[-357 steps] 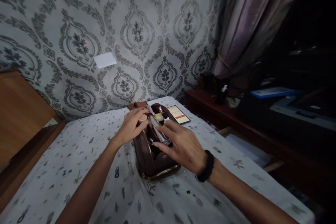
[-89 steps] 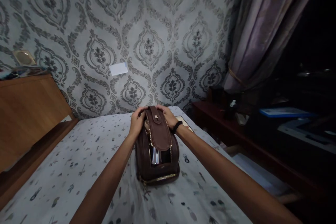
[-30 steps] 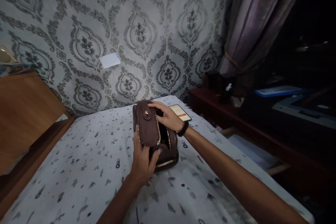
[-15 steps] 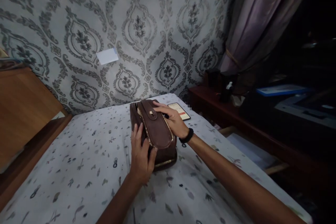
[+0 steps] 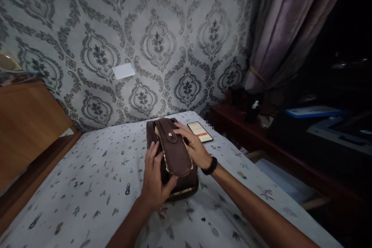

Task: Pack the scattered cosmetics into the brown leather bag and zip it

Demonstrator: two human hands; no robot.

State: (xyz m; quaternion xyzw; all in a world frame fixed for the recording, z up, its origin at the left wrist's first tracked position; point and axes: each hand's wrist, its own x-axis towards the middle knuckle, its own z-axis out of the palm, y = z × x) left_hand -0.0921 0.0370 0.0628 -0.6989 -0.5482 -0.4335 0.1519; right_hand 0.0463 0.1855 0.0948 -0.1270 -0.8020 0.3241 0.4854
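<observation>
A brown leather-look bag point(image 5: 178, 159) lies on the patterned white bedsheet in the middle of the head view. It has gold zips along its edges and a strap tab with a gold clasp point(image 5: 170, 135) near the far end. The zip around the top panel is partly undone, with a gap along the left side. My left hand point(image 5: 154, 178) grips the bag's near left side, fingers along the side and thumb at the front. From the right, my right hand point(image 5: 194, 145) holds the bag's side, its fingertips on the top panel beside the clasp; some fingers are hidden.
Just right of the bag lies a phone point(image 5: 201, 131) with its screen lit. A wooden headboard-like panel point(image 5: 31, 124) stands at the left. At the right are a dark red ledge point(image 5: 225, 114), a blue-edged flat object point(image 5: 312, 111) and a curtain point(image 5: 276, 27).
The whole scene sits slightly lower in view as the camera has tilted up. Both hands keep nearly the same places on the bag.
</observation>
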